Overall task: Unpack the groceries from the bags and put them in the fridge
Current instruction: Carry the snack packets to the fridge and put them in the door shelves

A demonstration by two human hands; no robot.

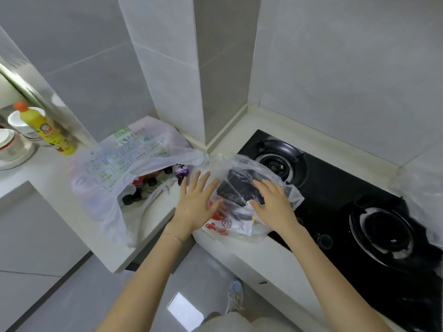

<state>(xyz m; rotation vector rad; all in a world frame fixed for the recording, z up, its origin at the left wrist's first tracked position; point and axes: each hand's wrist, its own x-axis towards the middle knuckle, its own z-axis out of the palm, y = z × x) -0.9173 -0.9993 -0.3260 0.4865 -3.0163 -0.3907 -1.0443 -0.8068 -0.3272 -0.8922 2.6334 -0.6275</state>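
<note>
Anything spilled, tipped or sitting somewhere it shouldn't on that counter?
No spill visible. The clear bag under both hands overlaps the edge of the black gas hob, near a burner. The white bag lies slumped open, bottles lying inside.

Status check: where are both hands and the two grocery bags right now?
Left hand and right hand open, spread over the clear plastic bag by the black gas hob. White printed bag lies open, bottles inside. Nothing in the way.
</note>
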